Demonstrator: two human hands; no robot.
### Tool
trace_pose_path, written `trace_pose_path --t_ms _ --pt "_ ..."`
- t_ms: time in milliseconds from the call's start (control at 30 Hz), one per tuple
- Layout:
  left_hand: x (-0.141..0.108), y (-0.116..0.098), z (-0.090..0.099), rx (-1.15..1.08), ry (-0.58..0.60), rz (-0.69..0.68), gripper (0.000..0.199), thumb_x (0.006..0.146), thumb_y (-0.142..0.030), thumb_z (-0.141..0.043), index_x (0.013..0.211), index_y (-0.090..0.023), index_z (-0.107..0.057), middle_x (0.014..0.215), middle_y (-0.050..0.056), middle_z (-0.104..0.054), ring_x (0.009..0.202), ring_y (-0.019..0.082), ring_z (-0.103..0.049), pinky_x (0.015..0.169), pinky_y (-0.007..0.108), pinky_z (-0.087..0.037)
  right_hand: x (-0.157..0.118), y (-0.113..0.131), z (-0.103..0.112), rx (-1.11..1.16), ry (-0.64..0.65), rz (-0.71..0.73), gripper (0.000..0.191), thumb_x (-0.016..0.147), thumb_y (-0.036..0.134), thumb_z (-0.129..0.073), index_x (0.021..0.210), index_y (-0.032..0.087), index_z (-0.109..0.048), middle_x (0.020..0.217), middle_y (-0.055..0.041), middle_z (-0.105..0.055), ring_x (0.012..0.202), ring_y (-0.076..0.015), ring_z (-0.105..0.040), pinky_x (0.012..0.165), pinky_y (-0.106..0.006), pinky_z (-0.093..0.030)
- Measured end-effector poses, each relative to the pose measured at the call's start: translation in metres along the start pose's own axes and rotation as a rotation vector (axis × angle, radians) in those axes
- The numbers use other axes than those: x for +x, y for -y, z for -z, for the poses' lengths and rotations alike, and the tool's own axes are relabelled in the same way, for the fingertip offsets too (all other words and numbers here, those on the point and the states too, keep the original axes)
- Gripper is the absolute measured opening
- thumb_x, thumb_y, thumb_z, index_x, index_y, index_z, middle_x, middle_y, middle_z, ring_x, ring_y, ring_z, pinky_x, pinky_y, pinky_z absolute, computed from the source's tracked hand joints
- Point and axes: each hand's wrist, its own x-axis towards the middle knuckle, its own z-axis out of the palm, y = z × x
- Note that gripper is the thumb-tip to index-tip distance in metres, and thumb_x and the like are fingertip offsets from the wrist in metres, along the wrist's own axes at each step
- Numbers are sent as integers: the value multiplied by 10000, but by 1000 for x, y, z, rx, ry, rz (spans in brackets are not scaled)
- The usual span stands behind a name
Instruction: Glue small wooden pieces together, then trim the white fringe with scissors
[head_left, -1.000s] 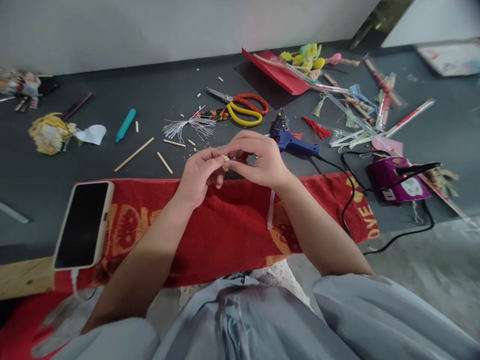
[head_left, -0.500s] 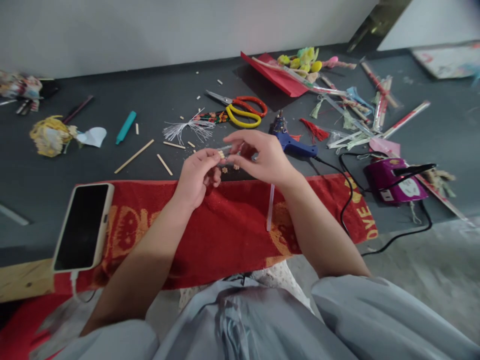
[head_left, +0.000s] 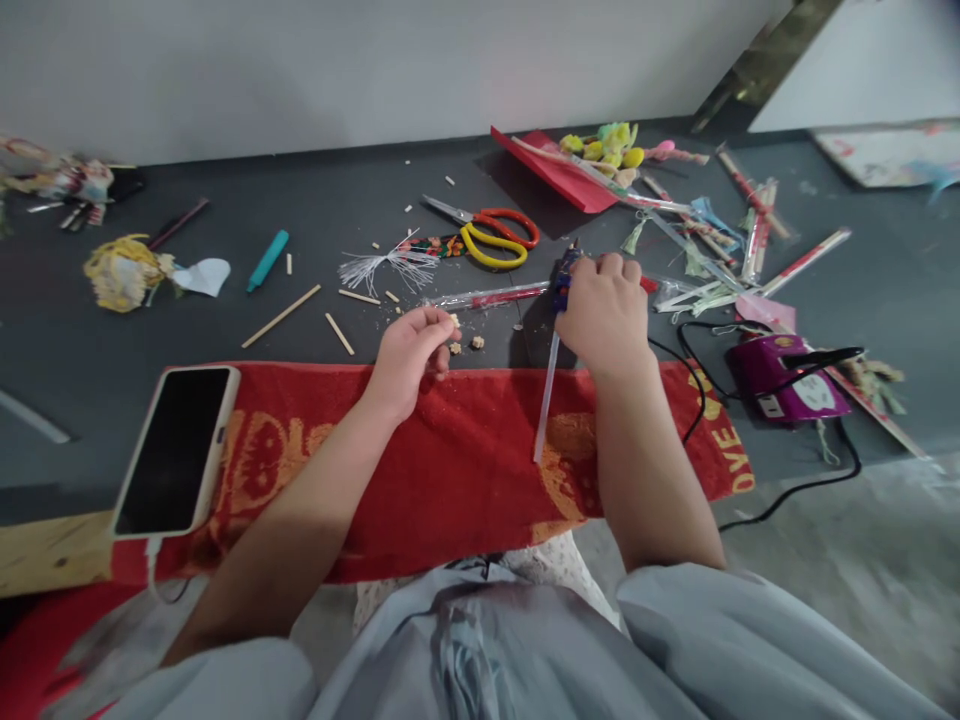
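Observation:
My left hand (head_left: 411,358) pinches a small pale piece (head_left: 454,321) between thumb and finger, above the far edge of the red towel (head_left: 465,470). Two similar small pieces (head_left: 478,343) lie on the dark table just right of those fingertips. My right hand (head_left: 606,305) is wrapped over the blue glue gun (head_left: 562,275), whose handle is mostly hidden under the palm. A translucent glue stick (head_left: 547,400) reaches from beside the gun down onto the towel. Behind the left hand lies a clear wrapped strip with red in it (head_left: 502,295).
Scissors (head_left: 491,235), white strands (head_left: 386,265) and thin wooden sticks (head_left: 281,316) lie beyond my hands. A phone (head_left: 176,450) rests at the left. On the right are a purple power box (head_left: 787,378), black cables and wrapped sticks (head_left: 806,262).
My right hand has left the small piece by my left hand, moved right and closed over the glue gun. My left hand still holds the piece. The view has shifted slightly.

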Motion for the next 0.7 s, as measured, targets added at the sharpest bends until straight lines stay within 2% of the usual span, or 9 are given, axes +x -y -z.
trace_pose_path --t_ms 67,167,233,300,367,433,500,567,700 --pt "-1 0 -1 8 4 5 168 680 -293 -660 718 -178 -543 669 -38 -605 402 19 -445 358 149 -344 -1 -1 6 -64 57 -35 329 751 85 -567 1075 36 -594 1104 -267 -583 1071 -363 -527 799 -498 -480" --pt "-3 -3 -1 30 -14 7 134 706 -291 -627 725 -172 -568 533 -55 -535 393 34 -435 365 144 -344 0 -5 14 -131 129 -86 375 754 95 -554 1123 30 -576 1149 -262 -576 1082 -350 -527 803 -463 -474" --pt "-3 -5 -2 13 -48 2 128 712 -288 -620 738 -172 -571 540 -46 -551 407 41 -445 363 144 -343 1 -7 18 -164 167 -119 405 751 108 -562 1147 25 -572 1171 -263 -568 1099 -353 -517 806 -453 -466" --pt "-3 -6 -2 -30 -82 -14 136 703 -283 -629 743 -180 -551 725 -9 -663 430 35 -470 359 152 -353 2 -9 20 -178 209 -149 421 743 114 -582 1154 24 -583 1175 -266 -566 1112 -361 -510 813 -456 -462" --pt "-3 -7 -2 -61 -99 -35 148 702 -281 -630 741 -186 -524 952 18 -711 435 22 -479 363 163 -372 3 -10 22 -169 237 -162 408 754 120 -590 1152 30 -601 1181 -270 -565 1124 -368 -511 827 -467 -463" --pt "-3 -8 -2 -64 -101 -43 151 711 -282 -628 743 -188 -514 1051 29 -711 425 14 -476 376 170 -390 4 -10 23 -155 252 -167 404 761 122 -596 1155 33 -615 1199 -276 -562 1134 -375 -516 841 -483 -466" --pt "-2 -8 -2 -61 -99 -34 160 713 -284 -632 740 -189 -507 1067 33 -710 421 11 -480 383 170 -397 5 -11 22 -145 253 -180 423 753 120 -601 1165 26 -619 1211 -284 -563 1140 -388 -526 852 -495 -467" --pt "-2 -9 -3 -63 -91 -11 172 711 -290 -639 736 -191 -501 1011 27 -714 420 17 -487 381 171 -397 5 -13 21 -135 253 -199 440 735 118 -607 1164 21 -625 1201 -290 -576 1132 -401 -543 852 -501 -466" --pt "-1 -8 -2 -89 -83 37 182 694 -292 -652 752 -201 -505 655 -28 -627 403 56 -486 371 181 -395 6 -15 18 -112 254 -217 442 726 125 -600 1157 33 -636 1186 -295 -593 1114 -422 -565 842 -518 -460"
